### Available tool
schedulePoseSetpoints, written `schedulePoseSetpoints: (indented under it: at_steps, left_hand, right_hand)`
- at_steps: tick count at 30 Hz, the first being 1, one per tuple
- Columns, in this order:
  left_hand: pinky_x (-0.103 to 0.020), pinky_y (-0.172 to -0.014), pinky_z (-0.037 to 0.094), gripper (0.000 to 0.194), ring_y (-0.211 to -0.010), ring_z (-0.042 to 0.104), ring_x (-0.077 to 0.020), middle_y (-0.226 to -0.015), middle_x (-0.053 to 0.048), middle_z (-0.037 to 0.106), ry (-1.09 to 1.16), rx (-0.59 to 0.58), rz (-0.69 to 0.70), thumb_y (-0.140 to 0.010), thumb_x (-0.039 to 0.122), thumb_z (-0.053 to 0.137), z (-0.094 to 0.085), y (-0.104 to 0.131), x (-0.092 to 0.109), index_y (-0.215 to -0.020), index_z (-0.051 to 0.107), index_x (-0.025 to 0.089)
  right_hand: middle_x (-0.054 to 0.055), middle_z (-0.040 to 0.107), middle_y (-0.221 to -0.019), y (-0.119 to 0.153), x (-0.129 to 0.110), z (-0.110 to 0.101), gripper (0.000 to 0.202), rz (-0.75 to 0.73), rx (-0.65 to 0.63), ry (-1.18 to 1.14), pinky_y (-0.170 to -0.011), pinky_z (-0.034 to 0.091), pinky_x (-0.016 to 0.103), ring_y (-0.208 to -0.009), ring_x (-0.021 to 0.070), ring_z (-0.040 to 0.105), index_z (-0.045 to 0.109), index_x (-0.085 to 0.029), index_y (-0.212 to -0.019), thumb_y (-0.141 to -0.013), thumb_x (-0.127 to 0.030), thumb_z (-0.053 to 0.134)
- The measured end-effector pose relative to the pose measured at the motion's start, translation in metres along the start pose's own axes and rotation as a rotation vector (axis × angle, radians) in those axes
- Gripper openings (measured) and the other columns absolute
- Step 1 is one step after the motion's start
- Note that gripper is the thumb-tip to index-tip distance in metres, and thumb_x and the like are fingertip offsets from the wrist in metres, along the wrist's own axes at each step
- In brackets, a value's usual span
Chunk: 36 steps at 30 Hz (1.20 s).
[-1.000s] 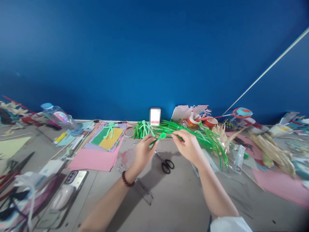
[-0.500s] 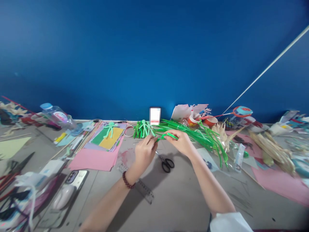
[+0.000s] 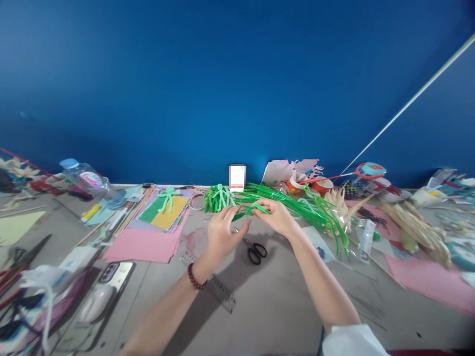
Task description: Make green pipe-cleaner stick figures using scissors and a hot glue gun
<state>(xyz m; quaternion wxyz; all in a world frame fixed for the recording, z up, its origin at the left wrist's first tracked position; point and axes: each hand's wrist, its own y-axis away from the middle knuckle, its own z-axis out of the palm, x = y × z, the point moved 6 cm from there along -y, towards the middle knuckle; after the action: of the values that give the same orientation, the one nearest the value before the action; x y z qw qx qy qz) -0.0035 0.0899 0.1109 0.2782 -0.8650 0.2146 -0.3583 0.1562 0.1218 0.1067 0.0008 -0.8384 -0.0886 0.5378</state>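
Note:
My right hand (image 3: 276,215) pinches a bent green pipe cleaner (image 3: 261,208), whose other end reaches toward my left hand. My left hand (image 3: 223,231) has its thumb spread away from the fingers, and the fingertips are close to that end; whether they touch it I cannot tell. Just below the hands lies a pair of black-handled scissors (image 3: 257,253). Behind them, several small green pipe-cleaner figures (image 3: 218,197) sit in a cluster. To the right spreads a bundle of long green pipe cleaners (image 3: 297,205).
A clear ruler (image 3: 222,292) lies partly under my left wrist. Pink paper (image 3: 143,244), coloured sheets with another green figure (image 3: 168,199), a phone (image 3: 111,282) and a bottle (image 3: 87,178) are at left. Red cups (image 3: 322,185) and dried husks (image 3: 419,227) are at right. A blue wall (image 3: 237,89) stands behind.
My left thumb and fingers have parted, where they were closed on the pipe cleaner before. The right hand keeps its pinch in about the same place.

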Motion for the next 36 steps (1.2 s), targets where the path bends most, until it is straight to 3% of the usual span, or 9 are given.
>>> schedulePoseSetpoints:
  at_steps: [10, 36]
  left_hand:
    - [-0.035, -0.078, 0.045, 0.038, -0.088, 0.063, -0.0223, -0.097, -0.008, 0.069, -0.162, 0.028, 0.138, -0.081, 0.034, 0.058, 0.0031, 0.0026, 0.0085, -0.116, 0.056, 0.018]
    - [-0.037, -0.079, 0.042, 0.041, -0.087, 0.062, -0.0243, -0.096, -0.009, 0.068, -0.161, -0.016, 0.138, -0.081, 0.034, 0.058, 0.0086, 0.0036, 0.0063, -0.119, 0.053, 0.020]
  right_hand:
    - [0.005, 0.071, -0.089, 0.0017, -0.0037, -0.0003, 0.021, 0.033, 0.014, 0.002, -0.079, 0.046, 0.031, -0.087, 0.0203, 0.065, 0.065, -0.018, -0.087, -0.073, -0.034, 0.061]
    - [0.004, 0.070, -0.089, 0.0008, -0.0067, -0.0007, 0.023, 0.028, 0.001, 0.046, -0.079, 0.046, 0.031, -0.084, 0.0196, 0.064, 0.068, -0.017, -0.089, -0.074, -0.033, 0.060]
